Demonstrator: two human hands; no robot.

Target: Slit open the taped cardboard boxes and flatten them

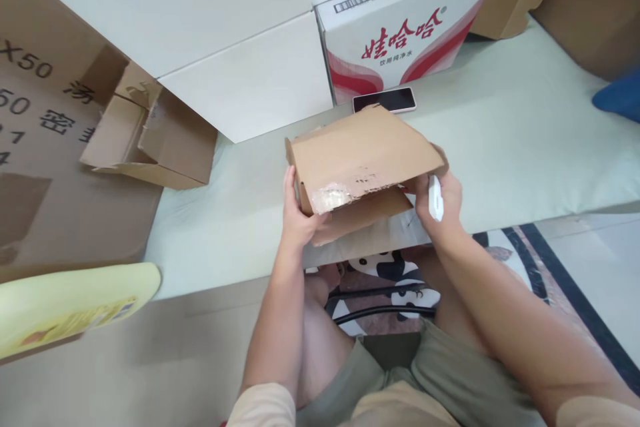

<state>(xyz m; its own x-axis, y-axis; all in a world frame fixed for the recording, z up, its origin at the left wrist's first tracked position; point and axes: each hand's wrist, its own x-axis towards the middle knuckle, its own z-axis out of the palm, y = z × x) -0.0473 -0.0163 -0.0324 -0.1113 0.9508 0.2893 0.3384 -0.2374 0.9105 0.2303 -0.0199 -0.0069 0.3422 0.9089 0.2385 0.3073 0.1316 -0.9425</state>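
Observation:
A brown cardboard box [365,147] is tilted up at the front edge of the covered table, its near side partly open below a ragged edge with clear tape. My left hand [300,213] grips its left end, thumb at the lower front corner and fingers along the side. At the box's right end my right hand [443,203] is closed around a slim white tool [435,198], which looks like a box cutter; no blade is visible. Its fingertips are partly hidden beside the box. What lies inside the box cannot be seen.
Behind the box lies a phone [385,101], against a white and red water carton [405,47]. An open cardboard box [165,147] stands left, by a large carton [60,147]. A pale yellow container [75,303] sits lower left. A blue object [620,97] is at the right edge.

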